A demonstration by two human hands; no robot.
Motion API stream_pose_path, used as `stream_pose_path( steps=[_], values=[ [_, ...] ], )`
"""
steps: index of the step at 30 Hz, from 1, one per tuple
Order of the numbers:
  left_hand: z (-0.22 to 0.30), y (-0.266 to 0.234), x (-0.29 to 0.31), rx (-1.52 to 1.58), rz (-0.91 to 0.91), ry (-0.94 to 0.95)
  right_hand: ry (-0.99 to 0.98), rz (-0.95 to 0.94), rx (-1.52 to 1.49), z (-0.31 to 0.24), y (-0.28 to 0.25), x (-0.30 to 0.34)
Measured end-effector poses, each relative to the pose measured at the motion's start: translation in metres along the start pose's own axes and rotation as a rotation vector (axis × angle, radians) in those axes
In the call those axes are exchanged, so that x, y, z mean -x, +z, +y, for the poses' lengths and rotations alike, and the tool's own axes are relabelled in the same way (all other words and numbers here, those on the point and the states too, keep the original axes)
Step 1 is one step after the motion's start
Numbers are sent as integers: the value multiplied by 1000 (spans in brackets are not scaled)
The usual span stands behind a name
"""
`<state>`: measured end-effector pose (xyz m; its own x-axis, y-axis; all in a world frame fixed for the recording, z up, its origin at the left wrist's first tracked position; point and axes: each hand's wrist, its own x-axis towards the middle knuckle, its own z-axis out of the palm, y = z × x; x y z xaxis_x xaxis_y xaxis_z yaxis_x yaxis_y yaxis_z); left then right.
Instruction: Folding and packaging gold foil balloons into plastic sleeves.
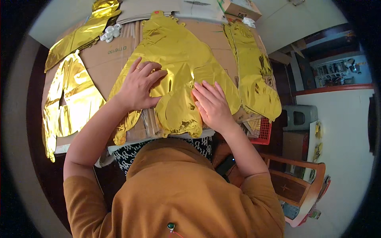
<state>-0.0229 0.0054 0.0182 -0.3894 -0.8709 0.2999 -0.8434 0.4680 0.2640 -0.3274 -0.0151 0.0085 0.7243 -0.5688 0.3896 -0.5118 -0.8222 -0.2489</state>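
A large flat gold foil balloon (178,51) lies in front of me, its near part folded over itself. My left hand (143,85) rests over its left side, fingers bent and spread, thumb apart, holding nothing that I can see. Stretched out on the foil right of the middle, my right hand (211,104) presses flat with its fingers side by side. The folded lobe (178,113) lies between the two hands and reaches the table's near edge.
More flat gold foil pieces lie at the left (79,95), far left (79,35) and right (254,71). Cardboard (105,59) covers the table. White clips or ties (111,33) sit at the back left, a cardboard box (241,8) at the back. A red basket (262,133) and wooden chair (295,182) stand right.
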Motion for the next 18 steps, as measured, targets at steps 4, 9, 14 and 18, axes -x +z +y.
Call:
stream_pose_path(
  steps=[4, 9, 14, 18],
  values=[
    [0, 0, 0, -7, 0, -2, -39, -30, 78, 1, 0, 2],
    [0, 0, 1, -10, 4, -3, -61, -95, 133, -3, -2, 0],
    [1, -1, 0, -12, -4, 2, -22, -142, 92, -9, -7, -4],
    [1, -1, 1, -12, 5, 10, -19, -90, -38, -1, -11, -3]
  ],
)
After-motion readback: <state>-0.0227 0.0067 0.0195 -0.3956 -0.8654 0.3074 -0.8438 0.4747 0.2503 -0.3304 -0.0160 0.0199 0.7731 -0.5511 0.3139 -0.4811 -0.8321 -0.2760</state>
